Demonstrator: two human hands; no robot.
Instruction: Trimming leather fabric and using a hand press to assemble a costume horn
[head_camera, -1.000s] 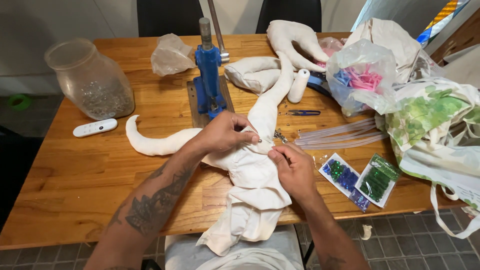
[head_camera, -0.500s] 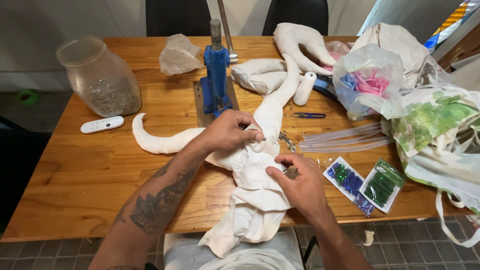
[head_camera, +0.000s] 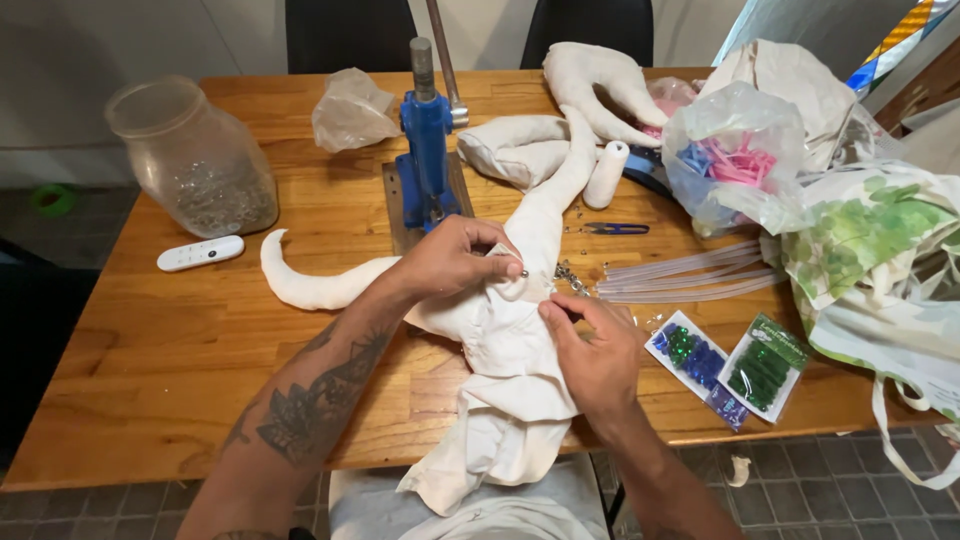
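So from where I'm standing, the white cloth figure (head_camera: 505, 340) is lying across the middle of the table (head_camera: 120, 380), its long tail curling off to one side and loose fabric hanging over the near edge toward the person's lap. The left hand (head_camera: 455, 262) is clamped down on the upper part, fingers bunching the cloth near a small metal stud (head_camera: 523, 273), I think, it's tiny and hard to make out. The right hand (head_camera: 590, 350) rests on the body just below, thumb and fingertips pinching the fabric next to the left hand's grip.

The thing looks light and floppy. The stuffed parts like the tail hold a shape but the unstuffed bit just crumples, so it'll sag wherever it isn't supported. I reckon the best hold is right where they've got it: pinch the fabric taut either side of the spot being worked. Not slippery, not fragile, just prone to shifting.

Blue press (head_camera: 428, 140) sits just behind, a glass jar (head_camera: 195, 160) off to the left, bead packets (head_camera: 720, 365) to the right.
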